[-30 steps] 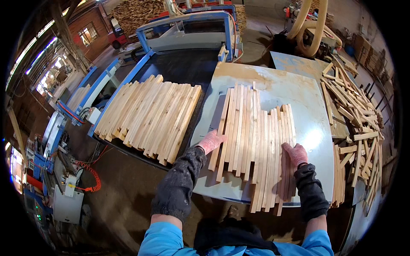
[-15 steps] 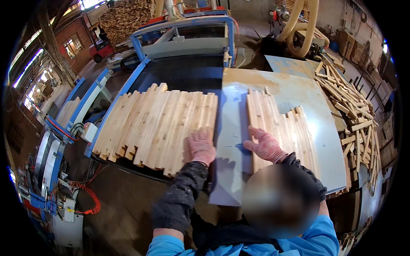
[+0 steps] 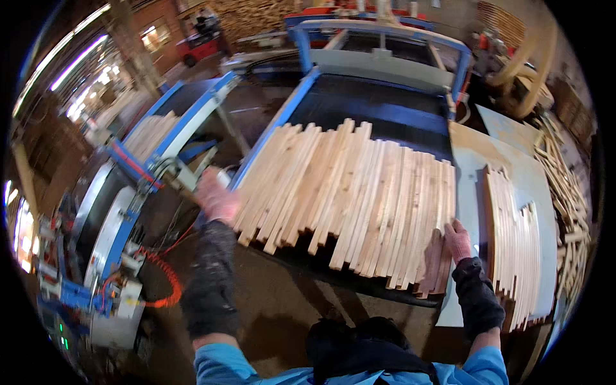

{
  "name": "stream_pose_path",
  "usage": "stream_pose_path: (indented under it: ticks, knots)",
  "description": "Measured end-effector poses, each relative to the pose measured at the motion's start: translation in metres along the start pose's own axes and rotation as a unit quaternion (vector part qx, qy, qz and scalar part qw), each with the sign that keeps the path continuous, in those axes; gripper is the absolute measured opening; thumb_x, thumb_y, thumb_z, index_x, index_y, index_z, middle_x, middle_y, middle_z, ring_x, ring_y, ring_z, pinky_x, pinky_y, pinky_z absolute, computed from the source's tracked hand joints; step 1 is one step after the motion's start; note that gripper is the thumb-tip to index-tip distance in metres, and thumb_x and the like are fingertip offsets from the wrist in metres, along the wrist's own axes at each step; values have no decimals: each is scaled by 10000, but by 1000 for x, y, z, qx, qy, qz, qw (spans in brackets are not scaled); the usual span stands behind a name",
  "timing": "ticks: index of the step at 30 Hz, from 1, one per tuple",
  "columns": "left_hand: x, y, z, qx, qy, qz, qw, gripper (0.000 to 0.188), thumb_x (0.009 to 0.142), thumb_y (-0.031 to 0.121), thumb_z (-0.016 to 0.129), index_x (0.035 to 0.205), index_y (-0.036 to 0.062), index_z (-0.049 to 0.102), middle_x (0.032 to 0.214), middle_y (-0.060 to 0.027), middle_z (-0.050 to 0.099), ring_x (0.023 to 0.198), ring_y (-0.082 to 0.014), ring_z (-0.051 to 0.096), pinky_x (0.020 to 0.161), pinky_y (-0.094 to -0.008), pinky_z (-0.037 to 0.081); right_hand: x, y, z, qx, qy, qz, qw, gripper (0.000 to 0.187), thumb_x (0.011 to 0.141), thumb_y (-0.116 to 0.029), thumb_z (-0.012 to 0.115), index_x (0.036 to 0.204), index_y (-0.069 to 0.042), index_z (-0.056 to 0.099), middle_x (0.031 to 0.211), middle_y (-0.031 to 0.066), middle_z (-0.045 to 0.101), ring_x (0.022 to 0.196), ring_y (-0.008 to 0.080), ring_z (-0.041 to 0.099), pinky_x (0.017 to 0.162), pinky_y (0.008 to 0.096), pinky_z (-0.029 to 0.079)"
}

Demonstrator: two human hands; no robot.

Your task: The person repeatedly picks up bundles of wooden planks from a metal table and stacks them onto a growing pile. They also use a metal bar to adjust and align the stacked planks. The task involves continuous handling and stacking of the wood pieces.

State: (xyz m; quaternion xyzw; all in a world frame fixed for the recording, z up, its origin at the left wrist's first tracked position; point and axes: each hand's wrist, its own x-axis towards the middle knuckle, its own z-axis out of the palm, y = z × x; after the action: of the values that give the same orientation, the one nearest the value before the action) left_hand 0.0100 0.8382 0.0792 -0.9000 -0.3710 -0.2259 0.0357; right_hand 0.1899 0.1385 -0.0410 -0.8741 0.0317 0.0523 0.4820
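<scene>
Strip location: we find a wide row of pale, square-edged wooden strips [image 3: 359,199] lying side by side on the flat black bed [image 3: 375,96] of a blue-framed machine [image 3: 385,69].
Left flank: our pink-gloved left hand [image 3: 219,197] is at the row's near left side, close to the straight, painted blue side rail [image 3: 276,127]; motion blur hides its fingers, so we cannot tell whether they are apart or clamped, nor whether they touch wood.
Right flank: our pink-gloved right hand [image 3: 458,241] rests against the row's right edge, thumb and fingers apart, clamped on nothing that we can see.
Sheet side: a narrower batch of pale wooden strips [image 3: 504,218] lies on the smooth, grey-blue tabletop [image 3: 467,186] just right of the bed; neither hand is on it.
Hand shift: half a second ago our left hand lay on the row's right end and our right hand at the batch; now they are at opposite flanks of the row. Our view has swung left too.
Reading: we judge that the work now centres on the row, bracketed from both sides.
Near ends: uneven, some strips jutting past their neighbours.
</scene>
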Motion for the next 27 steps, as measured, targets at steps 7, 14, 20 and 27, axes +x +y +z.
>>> stream_pose_path:
  ticks: [7,14,20,27]
  knots:
    - [23,-38,13,98,-89,-43,990,912,844,403,762,1593,13,418,1640,-234,443,1528,-355,411,1293,-445,272,0,-8,-5,-40,44,32,998,528,998,-443,651,1303,-13,632,1223,237,726,1177,369,691,996,424,521]
    - [17,-48,-6,-203,-172,-19,964,921,898,300,736,1647,-21,307,1678,-250,375,1567,-367,352,1283,-477,265,-8,-16,-15,19,51,22,998,586,1016,-468,652,1409,-39,582,1262,249,718,1204,373,686,1012,433,518]
    - [-110,8,-16,-346,-368,223,834,399,1040,190,622,1385,-9,608,1318,-132,653,1242,-241,627,1091,-383,504,-5,-24,-17,-21,51,2,998,748,1001,-469,665,1527,32,488,1340,262,697,1227,403,685,1030,459,529]
    - [-368,20,70,-486,-616,-296,544,262,1014,256,645,1144,48,737,1037,-169,755,1032,-310,719,914,-450,570,-40,2,16,125,84,35,988,787,965,-359,766,1594,-8,450,1514,230,608,1402,311,599,1161,383,472]
